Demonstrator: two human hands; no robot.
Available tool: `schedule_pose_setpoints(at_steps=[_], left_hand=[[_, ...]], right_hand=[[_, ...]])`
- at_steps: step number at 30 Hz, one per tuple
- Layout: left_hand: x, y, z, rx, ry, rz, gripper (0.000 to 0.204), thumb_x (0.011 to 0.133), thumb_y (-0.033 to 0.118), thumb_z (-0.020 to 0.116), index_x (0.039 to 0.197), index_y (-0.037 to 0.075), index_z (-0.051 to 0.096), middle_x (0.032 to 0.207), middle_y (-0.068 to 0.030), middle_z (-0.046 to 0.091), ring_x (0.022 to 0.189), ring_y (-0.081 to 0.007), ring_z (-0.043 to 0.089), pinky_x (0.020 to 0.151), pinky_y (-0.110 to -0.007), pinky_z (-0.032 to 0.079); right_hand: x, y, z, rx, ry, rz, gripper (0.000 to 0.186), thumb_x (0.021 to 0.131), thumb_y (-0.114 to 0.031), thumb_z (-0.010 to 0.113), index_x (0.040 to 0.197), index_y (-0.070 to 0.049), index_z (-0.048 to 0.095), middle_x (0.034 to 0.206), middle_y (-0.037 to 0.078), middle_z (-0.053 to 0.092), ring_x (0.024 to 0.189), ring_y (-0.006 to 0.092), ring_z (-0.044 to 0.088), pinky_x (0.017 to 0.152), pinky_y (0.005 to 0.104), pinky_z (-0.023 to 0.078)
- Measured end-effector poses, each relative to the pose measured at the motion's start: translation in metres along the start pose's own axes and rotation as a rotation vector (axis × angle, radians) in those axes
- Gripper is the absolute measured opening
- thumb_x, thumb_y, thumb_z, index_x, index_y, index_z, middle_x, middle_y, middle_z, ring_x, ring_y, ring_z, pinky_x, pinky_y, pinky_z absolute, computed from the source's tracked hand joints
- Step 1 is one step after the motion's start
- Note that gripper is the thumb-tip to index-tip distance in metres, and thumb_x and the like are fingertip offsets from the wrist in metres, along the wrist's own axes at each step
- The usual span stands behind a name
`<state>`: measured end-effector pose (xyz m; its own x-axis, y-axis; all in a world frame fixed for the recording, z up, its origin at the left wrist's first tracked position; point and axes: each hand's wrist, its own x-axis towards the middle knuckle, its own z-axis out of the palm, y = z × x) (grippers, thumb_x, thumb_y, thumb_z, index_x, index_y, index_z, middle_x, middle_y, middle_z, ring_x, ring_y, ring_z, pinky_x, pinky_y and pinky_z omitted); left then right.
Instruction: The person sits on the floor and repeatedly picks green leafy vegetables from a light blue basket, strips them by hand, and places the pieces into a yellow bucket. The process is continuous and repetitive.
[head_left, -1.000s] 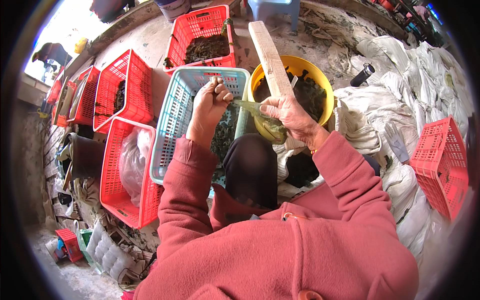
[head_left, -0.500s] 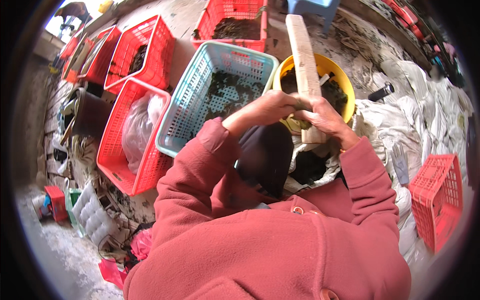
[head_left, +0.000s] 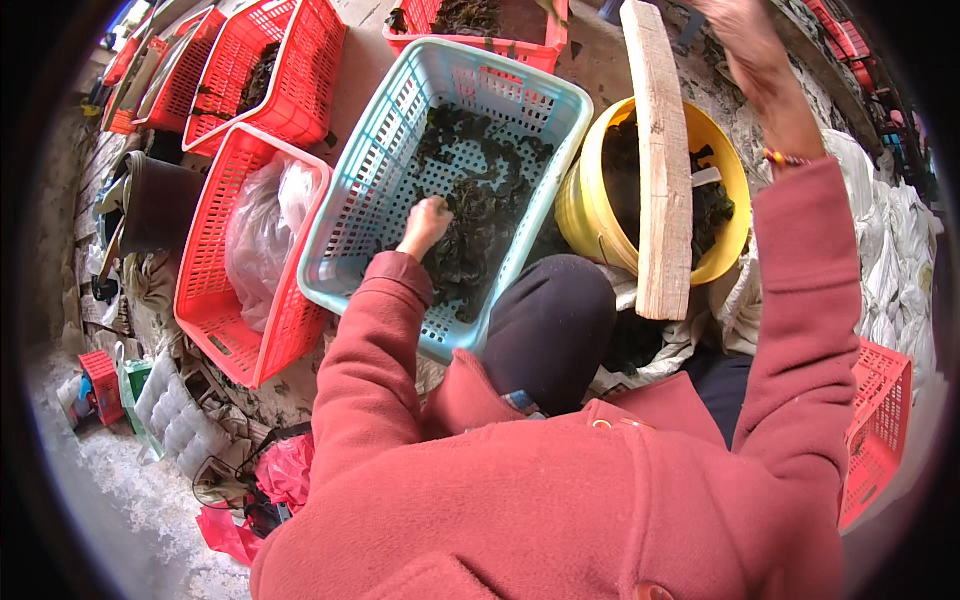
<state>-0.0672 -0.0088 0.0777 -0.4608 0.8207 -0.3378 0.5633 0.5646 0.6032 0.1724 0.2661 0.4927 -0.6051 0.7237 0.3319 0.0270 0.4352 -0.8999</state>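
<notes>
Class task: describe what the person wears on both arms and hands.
Both arms wear long, loose sleeves of a reddish-pink fleece jacket. The left hand and right hand are bare, without gloves. A thin beaded bracelet circles the right wrist, just above the cuff.

My left hand [head_left: 428, 222] rests in the basket [head_left: 350, 230] on the seaweed [head_left: 480, 210]. A bucket [head_left: 580, 215] sits right of it, a plank [head_left: 662, 160] across its rim. A crate [head_left: 215, 300] lies left.
</notes>
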Motion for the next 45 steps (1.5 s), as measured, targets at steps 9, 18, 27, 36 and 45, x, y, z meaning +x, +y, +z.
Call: schedule_pose_setpoints(at_steps=[9,18,27,36,45], left_hand=[[-0.030,0.015,0.103,0.525,-0.372,0.341,0.062,0.070,0.013,0.077,0.126,0.025,0.054,0.140,-0.0166,0.034,0.128,-0.0418,0.036,0.092,-0.059,0.045],[-0.041,0.012,-0.004,0.125,0.002,0.376,0.034,0.076,0.000,0.060,0.108,0.012,0.055,0.103,-0.0178,0.052,0.097,-0.0413,0.058,0.075,-0.050,0.050],[-0.031,-0.024,0.042,-0.039,-0.105,0.363,0.030,0.082,0.001,0.054,0.108,0.008,0.068,0.105,-0.0177,0.068,0.101,-0.0361,0.064,0.090,-0.041,0.051],[0.040,-0.137,0.092,0.273,0.395,-0.207,0.033,0.080,0.023,0.070,0.100,-0.001,0.060,0.085,-0.0139,0.064,0.079,-0.0323,0.061,0.070,-0.041,0.048],[0.011,0.045,-0.040,-1.339,-0.065,-0.010,0.003,0.091,0.009,0.060,0.094,0.011,0.059,0.082,0.0082,0.051,0.069,-0.0029,0.044,0.062,-0.018,0.034]], right_hand=[[-0.135,0.037,-0.058,-0.260,0.159,0.275,0.027,0.094,-0.008,0.059,0.116,0.007,0.061,0.095,0.012,0.069,0.084,0.0159,0.066,0.081,0.0277,0.053],[-0.256,0.075,-0.123,-0.205,0.404,0.533,0.024,0.093,-0.007,0.062,0.113,0.007,0.062,0.092,0.010,0.067,0.071,0.0100,0.060,0.071,0.0209,0.046],[-0.278,0.077,-0.131,-0.162,0.384,0.542,0.026,0.094,-0.008,0.061,0.115,0.007,0.059,0.093,0.009,0.066,0.073,0.0089,0.059,0.072,0.0202,0.045],[-0.284,0.083,-0.129,-0.119,0.370,0.621,0.025,0.094,-0.007,0.061,0.115,0.006,0.060,0.091,0.008,0.065,0.071,0.0080,0.059,0.070,0.0197,0.045],[-0.271,0.066,-0.112,-0.012,0.393,0.515,0.023,0.093,-0.004,0.060,0.113,0.007,0.060,0.091,0.010,0.066,0.069,0.0095,0.061,0.067,0.0210,0.049]])
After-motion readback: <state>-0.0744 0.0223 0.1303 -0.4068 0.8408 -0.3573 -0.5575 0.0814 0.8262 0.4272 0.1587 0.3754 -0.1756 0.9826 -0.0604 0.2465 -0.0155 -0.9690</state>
